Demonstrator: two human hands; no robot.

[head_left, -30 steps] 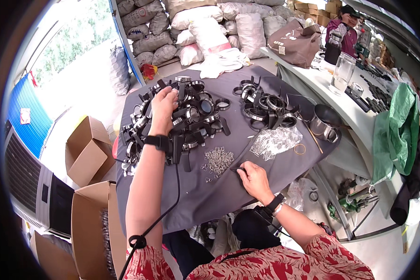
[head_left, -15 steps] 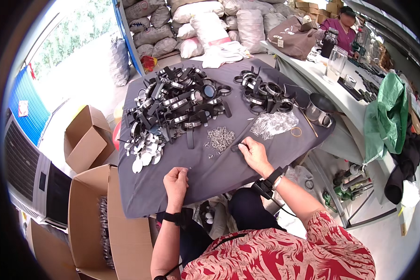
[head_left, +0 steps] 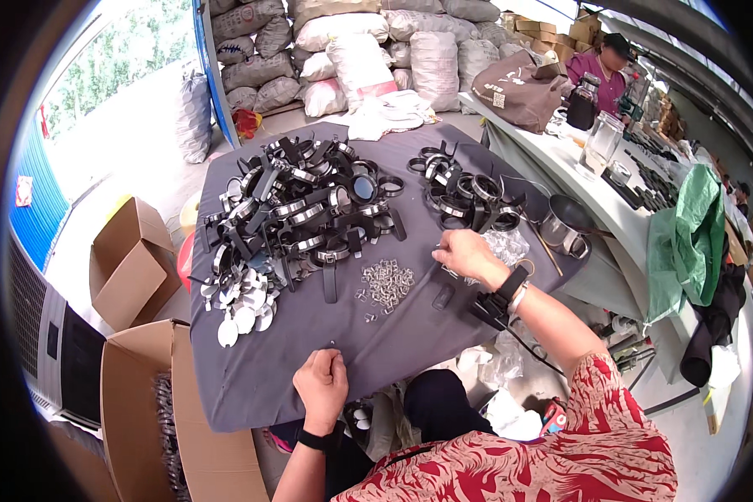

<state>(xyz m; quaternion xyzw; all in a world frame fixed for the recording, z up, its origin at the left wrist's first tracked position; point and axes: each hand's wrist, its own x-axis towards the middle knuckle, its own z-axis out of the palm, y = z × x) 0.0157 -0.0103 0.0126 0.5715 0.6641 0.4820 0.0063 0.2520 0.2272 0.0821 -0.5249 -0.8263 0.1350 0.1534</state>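
One small black strap piece lies lower left of the curled, empty right hand, long axis running upper-right to lower-left; left hand pinches the bench cloth.

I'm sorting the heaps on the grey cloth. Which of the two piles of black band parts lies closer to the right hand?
The smaller pile of black and silver ring-shaped band parts, on the cloth's right side, just beyond the right hand. The larger pile sits further left, past the small silver clips.

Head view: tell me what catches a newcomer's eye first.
A big heap of black straps with round metal parts covers the far left of the grey cloth, with a smaller heap to its right. Between them lies a little pile of small metal clips. The left hand rests at the near edge; the right hand reaches beside the smaller heap.
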